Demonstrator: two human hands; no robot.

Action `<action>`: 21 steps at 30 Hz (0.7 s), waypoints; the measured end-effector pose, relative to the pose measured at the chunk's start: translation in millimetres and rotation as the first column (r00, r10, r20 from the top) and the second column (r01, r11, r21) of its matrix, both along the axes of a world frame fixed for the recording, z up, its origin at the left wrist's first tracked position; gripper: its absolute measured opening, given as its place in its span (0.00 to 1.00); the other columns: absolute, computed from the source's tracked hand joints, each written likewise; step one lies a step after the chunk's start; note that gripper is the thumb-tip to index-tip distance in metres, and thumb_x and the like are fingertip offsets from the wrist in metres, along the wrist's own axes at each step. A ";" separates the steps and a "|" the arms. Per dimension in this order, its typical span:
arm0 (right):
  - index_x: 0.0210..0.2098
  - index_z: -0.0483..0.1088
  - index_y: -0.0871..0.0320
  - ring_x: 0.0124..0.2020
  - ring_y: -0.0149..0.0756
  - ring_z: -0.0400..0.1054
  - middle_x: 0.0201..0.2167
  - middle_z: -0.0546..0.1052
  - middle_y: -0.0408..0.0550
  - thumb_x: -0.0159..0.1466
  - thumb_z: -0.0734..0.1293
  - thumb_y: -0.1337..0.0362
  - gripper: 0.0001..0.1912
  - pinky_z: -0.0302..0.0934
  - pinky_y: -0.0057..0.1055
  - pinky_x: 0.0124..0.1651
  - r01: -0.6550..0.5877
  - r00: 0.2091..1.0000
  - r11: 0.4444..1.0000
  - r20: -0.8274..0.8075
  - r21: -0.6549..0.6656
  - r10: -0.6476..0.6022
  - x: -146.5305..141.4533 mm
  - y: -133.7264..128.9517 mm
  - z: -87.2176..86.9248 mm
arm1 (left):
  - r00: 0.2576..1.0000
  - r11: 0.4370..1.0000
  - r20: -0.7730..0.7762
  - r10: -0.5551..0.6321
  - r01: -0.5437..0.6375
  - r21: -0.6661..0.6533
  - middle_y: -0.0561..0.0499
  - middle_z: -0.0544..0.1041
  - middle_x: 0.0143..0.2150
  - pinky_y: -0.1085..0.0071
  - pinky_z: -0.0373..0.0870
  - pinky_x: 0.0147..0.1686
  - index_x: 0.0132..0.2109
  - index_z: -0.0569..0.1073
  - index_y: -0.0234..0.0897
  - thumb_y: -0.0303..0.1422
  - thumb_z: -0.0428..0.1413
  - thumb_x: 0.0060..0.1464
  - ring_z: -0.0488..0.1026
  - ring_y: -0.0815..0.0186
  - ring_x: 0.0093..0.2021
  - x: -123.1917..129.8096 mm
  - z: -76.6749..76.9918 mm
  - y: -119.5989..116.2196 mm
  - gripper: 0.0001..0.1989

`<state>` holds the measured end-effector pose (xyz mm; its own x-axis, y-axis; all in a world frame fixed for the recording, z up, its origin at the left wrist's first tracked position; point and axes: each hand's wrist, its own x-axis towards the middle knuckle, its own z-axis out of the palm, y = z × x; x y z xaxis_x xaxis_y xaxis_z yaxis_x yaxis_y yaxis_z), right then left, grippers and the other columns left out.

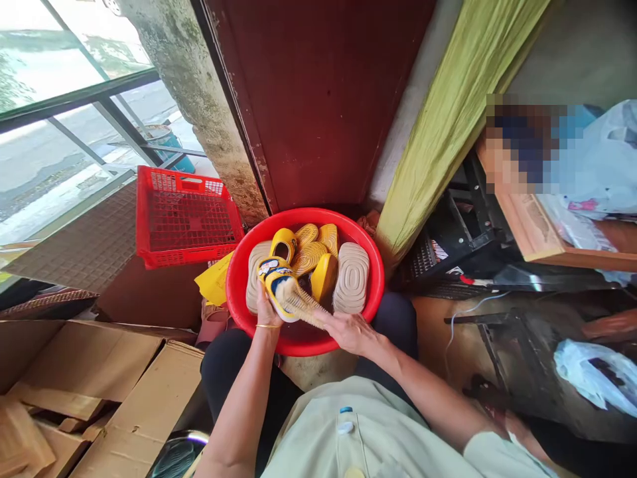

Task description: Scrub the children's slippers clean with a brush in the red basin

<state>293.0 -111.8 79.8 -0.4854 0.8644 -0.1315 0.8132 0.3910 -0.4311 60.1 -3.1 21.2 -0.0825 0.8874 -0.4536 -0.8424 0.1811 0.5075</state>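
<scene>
While the left hand [267,311] props the yellow clog [279,292]: the right hand [351,332] reaches in from the lower right with the ribbed tan brush [306,309], whose pale, foamy-looking tip meets the foot opening.
Yellow clog: just below and left of mid-frame, raised over the near left part of the red basin [304,348]; toe toward upper left, heel toward lower right.
Way from the right hand: the clog lies to the upper left, with the brush bridging between.
Long axes: brush and clog both slant from upper left to lower right, the clog somewhat steeper.
Nearer hand: the left, touching the clog's near left side; the right reaches it only through the brush.
Left grip: closed around the clog's side and underside.
Right grip: clamped on the brush's lower-right end.
Basin load: yellow footwear [308,259] behind the held clog, and a beige sole [351,277] near the right wall.
Hidden: the left fingertips beneath the clog, the brush end inside the right hand, most of the clog's interior.
Hard to make out: the basin's dark bottom, and the pixelated patch [527,143] at upper right.
Cut off: a bare limb [612,326] at the right edge; which part, I cannot tell.
</scene>
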 end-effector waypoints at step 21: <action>0.66 0.70 0.44 0.35 0.40 0.78 0.44 0.83 0.47 0.66 0.64 0.59 0.29 0.70 0.34 0.36 0.253 0.848 0.915 -0.384 -0.314 -0.366 58.4 28.2 -8.3 | 0.595 0.970 -0.785 0.173 0.034 0.240 0.45 0.80 0.49 0.65 0.70 0.58 0.49 0.77 0.39 0.46 0.59 0.61 0.73 0.55 0.58 11.4 29.0 40.3 0.18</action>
<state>351.4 -83.7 71.5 -0.2542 0.9463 -0.1995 0.5870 -0.0130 -0.8095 71.6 37.2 50.2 -0.3836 0.9233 0.0183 -0.0877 -0.0561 0.9946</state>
